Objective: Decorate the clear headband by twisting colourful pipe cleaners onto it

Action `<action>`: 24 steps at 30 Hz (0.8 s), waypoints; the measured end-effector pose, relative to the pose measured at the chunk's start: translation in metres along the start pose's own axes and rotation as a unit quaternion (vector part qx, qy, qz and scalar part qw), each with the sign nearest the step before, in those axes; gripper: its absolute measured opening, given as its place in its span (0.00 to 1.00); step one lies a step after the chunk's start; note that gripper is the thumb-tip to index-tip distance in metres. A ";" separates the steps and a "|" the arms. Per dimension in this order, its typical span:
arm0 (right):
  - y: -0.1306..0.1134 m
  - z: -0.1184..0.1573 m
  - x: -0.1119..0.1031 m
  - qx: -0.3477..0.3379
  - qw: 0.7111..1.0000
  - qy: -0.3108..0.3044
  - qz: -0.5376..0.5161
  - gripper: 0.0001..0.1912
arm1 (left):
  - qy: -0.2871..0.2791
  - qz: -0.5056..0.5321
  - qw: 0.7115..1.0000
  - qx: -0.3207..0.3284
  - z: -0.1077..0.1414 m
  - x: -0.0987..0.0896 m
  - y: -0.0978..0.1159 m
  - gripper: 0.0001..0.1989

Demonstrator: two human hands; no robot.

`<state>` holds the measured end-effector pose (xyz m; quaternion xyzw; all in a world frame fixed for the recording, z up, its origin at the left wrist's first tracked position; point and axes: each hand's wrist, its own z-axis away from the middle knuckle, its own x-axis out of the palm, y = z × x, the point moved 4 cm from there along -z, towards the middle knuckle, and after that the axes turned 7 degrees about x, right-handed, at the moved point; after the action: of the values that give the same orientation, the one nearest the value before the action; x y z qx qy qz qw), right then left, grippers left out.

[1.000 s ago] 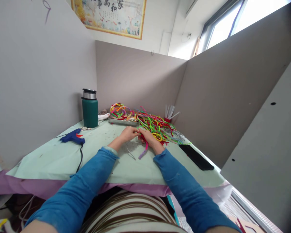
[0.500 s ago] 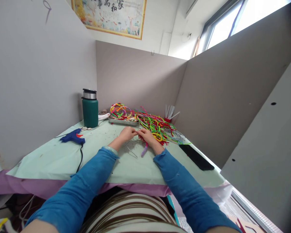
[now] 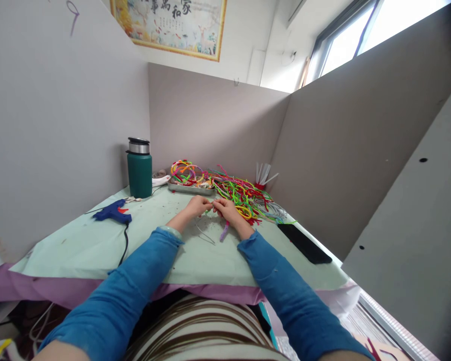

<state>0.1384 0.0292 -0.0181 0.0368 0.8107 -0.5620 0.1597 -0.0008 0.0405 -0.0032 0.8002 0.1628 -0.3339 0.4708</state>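
Over the middle of the table my left hand (image 3: 198, 206) and my right hand (image 3: 226, 208) meet, fingertips pinched almost together. From beneath my right hand a fuzzy purple pipe cleaner (image 3: 224, 232) sticks out toward me, pinkish near the palm. A thin grey wire (image 3: 206, 235) trails below my left hand; its upper end is hidden. A small bit of green (image 3: 208, 211) shows between the hands. What exactly the left fingertips pinch is too small to tell. Just beyond my right hand lies a heap of coloured pipe cleaners (image 3: 240, 193).
A blue glue gun (image 3: 113, 212) with a black cord lies at left, near a green bottle (image 3: 140, 173). At the back stands a metal tray (image 3: 191, 190) of colourful hoops. Grey wire hoops (image 3: 277, 210), a black phone-like slab (image 3: 304, 243) and white sticks (image 3: 263, 173) are at right.
My fingertips have shifted slightly, and a bit of green now shows between the hands. The purple end and the grey wire have moved a little to the right.
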 end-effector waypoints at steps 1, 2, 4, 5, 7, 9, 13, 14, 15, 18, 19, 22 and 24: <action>0.000 0.000 0.000 -0.001 1.000 0.004 -0.004 0.15 | 0.000 0.026 1.000 -0.004 0.001 0.000 0.000 0.13; -0.001 0.000 0.000 -0.002 1.000 0.006 -0.009 0.15 | 0.001 0.050 0.999 -0.007 0.001 0.001 0.000 0.13; -0.001 0.000 -0.001 -0.007 1.000 0.009 -0.018 0.13 | 0.004 0.091 0.996 -0.006 0.002 0.001 0.001 0.12; 0.000 -0.001 -0.001 -0.008 1.000 0.012 -0.023 0.13 | 0.005 0.107 0.994 -0.007 0.003 0.001 0.002 0.12; 0.001 -0.002 -0.002 -0.007 0.999 0.017 -0.027 0.12 | 0.006 0.133 0.991 -0.014 0.004 0.000 0.004 0.12; 0.002 -0.003 -0.002 -0.007 0.999 0.022 -0.023 0.12 | 0.007 0.148 0.988 -0.030 0.006 -0.001 0.006 0.10; 0.004 -0.005 -0.002 -0.028 0.999 0.032 0.008 0.11 | 0.007 0.163 0.985 -0.052 0.008 -0.002 0.008 0.09; 0.004 -0.005 -0.002 -0.035 0.999 0.036 0.018 0.11 | 0.006 0.165 0.985 -0.054 0.008 -0.002 0.007 0.09; 0.005 -0.005 -0.002 -0.043 0.998 0.041 0.028 0.10 | 0.005 0.166 0.985 -0.055 0.008 -0.001 0.007 0.10; 0.005 -0.006 -0.002 -0.070 0.994 0.055 0.057 0.08 | 0.000 0.158 0.986 -0.062 0.007 0.001 0.005 0.10; 0.005 -0.006 -0.002 -0.076 0.993 0.058 0.067 0.08 | -0.003 0.154 0.986 -0.065 0.007 0.001 0.004 0.10; 0.008 -0.007 -0.003 -0.084 0.991 0.064 0.088 0.08 | -0.014 0.149 0.986 -0.070 0.007 0.002 0.005 0.10; 0.009 -0.009 -0.003 -0.086 0.989 0.067 0.096 0.08 | -0.024 0.149 0.986 -0.069 0.008 0.003 0.007 0.10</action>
<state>0.1415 0.0410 -0.0229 0.1385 0.8578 -0.4682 0.1606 0.0016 0.0299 -0.0035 0.7729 0.0534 -0.2673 0.5730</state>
